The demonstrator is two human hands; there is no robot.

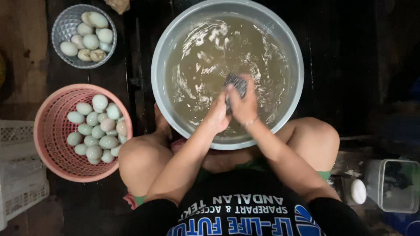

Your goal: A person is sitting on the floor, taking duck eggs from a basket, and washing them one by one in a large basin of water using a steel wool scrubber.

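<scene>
A big grey basin (162, 57) of murky, foamy water stands in front of my knees. Both my hands are over its near part, pressed together. My right hand (245, 107) grips a dark grey scouring pad (236, 83) that sticks out above the fingers. My left hand (217, 116) is cupped against the pad's left side; whatever it holds is hidden between the two hands.
On the left, a pink plastic basket (48, 131) holds several pale green eggs (98, 126). Behind it a small grey basket (65, 26) holds several more eggs. A white crate (17, 175) lies at the far left. A clear container (393, 185) and a white egg-shaped object (358, 191) are at right.
</scene>
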